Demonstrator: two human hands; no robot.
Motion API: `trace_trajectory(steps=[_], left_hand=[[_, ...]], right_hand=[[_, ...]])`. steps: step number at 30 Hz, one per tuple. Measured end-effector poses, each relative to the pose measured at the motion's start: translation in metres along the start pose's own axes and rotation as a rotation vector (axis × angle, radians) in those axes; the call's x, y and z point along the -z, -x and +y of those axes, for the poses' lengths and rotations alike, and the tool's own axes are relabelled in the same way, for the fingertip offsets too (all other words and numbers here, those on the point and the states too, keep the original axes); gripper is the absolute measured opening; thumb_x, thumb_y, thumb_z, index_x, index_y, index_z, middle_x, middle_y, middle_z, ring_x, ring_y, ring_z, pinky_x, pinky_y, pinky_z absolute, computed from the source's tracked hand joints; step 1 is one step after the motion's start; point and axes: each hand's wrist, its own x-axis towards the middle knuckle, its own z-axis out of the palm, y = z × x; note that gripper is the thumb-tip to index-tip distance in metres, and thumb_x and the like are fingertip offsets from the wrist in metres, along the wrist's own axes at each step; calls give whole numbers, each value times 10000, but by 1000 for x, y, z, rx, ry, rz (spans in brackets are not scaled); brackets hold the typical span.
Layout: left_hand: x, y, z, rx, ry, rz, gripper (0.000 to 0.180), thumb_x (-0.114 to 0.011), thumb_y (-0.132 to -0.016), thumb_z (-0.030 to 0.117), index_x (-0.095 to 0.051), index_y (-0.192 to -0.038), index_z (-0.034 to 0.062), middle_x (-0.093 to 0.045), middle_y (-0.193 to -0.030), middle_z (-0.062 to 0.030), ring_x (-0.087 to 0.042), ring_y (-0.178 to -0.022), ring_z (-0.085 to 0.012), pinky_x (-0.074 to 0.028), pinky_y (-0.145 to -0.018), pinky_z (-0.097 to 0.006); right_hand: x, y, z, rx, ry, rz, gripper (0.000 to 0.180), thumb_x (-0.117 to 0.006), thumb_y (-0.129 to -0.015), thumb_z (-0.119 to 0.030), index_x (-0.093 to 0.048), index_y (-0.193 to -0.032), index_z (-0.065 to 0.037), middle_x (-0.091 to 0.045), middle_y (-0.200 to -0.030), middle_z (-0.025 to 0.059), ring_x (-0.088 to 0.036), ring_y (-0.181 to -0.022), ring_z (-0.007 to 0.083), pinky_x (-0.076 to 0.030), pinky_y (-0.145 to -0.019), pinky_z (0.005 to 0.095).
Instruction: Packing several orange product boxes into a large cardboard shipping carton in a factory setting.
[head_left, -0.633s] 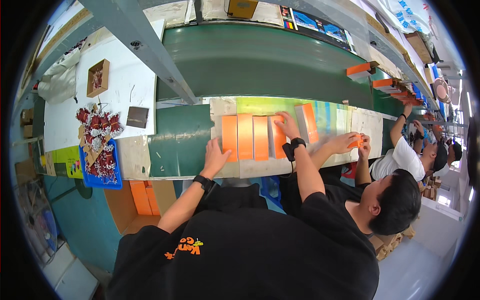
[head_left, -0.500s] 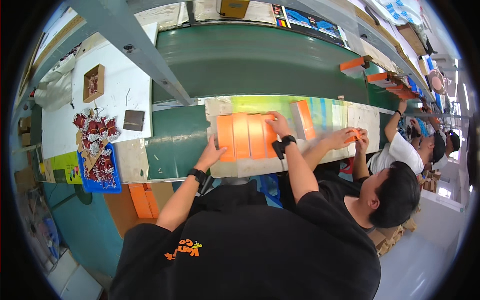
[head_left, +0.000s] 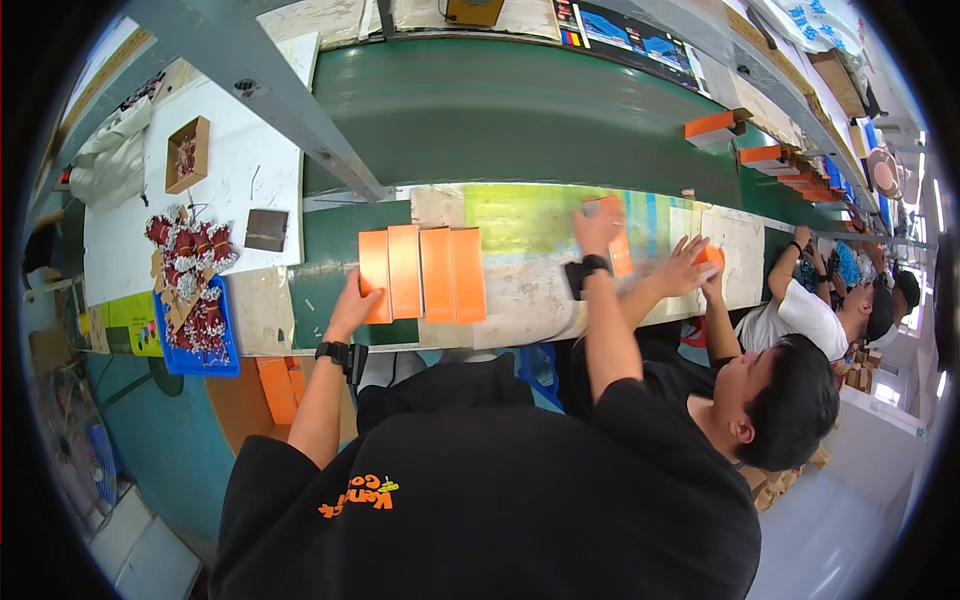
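Note:
Several slim orange boxes [head_left: 436,276] lie side by side, with a small gap in the middle of the row. My left hand [head_left: 350,308] rests against the row's left end, fingers stretched along the outer box's side and thumb apart over its face. Farther right, my right hand [head_left: 597,232], smeared by motion, is at another orange box [head_left: 619,248] with white sides. Its fingers are too blurred to show whether they grip that box. Black devices are strapped to both my wrists.
A co-worker at my right holds a small orange piece [head_left: 710,257], one hand near my right arm. At left stand a blue tray [head_left: 203,362] of red-and-silver bundles and a small cardboard box [head_left: 187,155]. A grey metal post [head_left: 270,100] slants over the green surface [head_left: 500,110]. More orange boxes stand far right.
The row of orange boxes has slid left, and my left hand has moved left with it. My right hand has left the row and moved right to the separate box.

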Motion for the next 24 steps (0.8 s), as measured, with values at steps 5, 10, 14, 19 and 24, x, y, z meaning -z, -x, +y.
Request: trace_trajectory(steps=[5, 10, 14, 19, 24], left_hand=[[-2, -4, 1, 16, 26, -18, 639, -646, -778, 195, -311, -1293, 18, -524, -1193, -218, -516, -1115, -339, -407, -926, -367], [-5, -12, -4, 43, -28, 11, 627, -647, -776, 195, -315, -1274, 9, -508, -1208, -230, -504, -1124, -350, -402, -929, -374], [-5, -18, -5, 31, 0, 20, 609, -671, -763, 199, -339, -1227, -15, -503, -1203, -230, -498, -1122, -355, -400, -929, -377], [-10, -22, -11, 3, 90, 12, 633, -702, -742, 199, -358, -1223, -27, -488, -1220, -225, -492, -1134, -330, -401, -933, -371], [-17, -30, -43, -33, 166, 50, 649, -727, -723, 213, -384, -1221, -22, -481, -1198, -204, -499, -1097, -297, -410, -923, -361]], right_hand=[[14, 6, 31, -115, 259, -41, 650, -686, -708, -217, -399, -1274, -71, -514, -1156, 182, -493, -1087, 354, -377, -946, 448], [13, 41, -5, 226, -163, -773, 708, -642, -759, -101, -304, -1381, -88, -482, -1274, 147, -530, -1084, 296, -435, -896, 378], [-12, 58, 2, -33, -1023, -1325, 694, -567, -792, -17, -261, -1409, -96, -480, -1290, 104, -523, -1096, 219, -430, -899, 337], [-16, 69, 5, -177, -985, -1172, 653, -530, -825, -2, -267, -1414, -104, -518, -1245, 74, -519, -1086, 178, -424, -891, 312], [-32, 62, 18, -263, -1100, -1077, 620, -544, -818, -11, -311, -1389, -76, -546, -1210, 99, -541, -1056, 210, -441, -871, 327]])
